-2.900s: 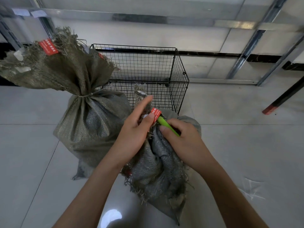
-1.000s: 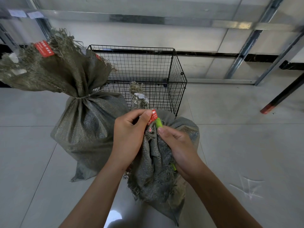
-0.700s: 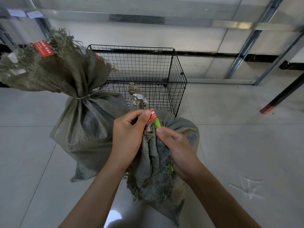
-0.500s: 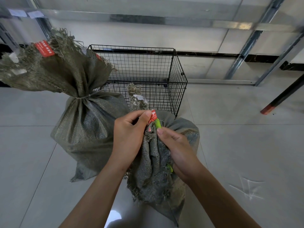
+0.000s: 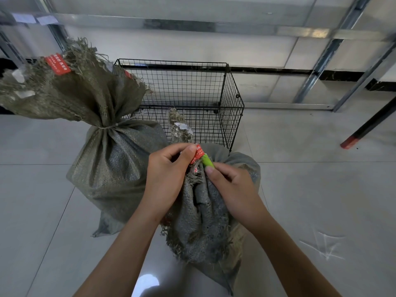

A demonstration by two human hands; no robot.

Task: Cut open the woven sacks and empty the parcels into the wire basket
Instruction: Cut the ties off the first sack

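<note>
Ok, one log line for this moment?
phase: cutting neck of near sack | left hand: pinches neck by red tag | right hand: grips green cutter at neck | left sack: tied | wire basket: behind sacks

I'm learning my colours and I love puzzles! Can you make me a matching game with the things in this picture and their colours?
Things:
1 wire basket
2 cutter
3 label on the tied sack
4 floor

Colours:
A green
B red
C pale grey
D black

Pairs: 1-D, 2-A, 3-B, 4-C.
</note>
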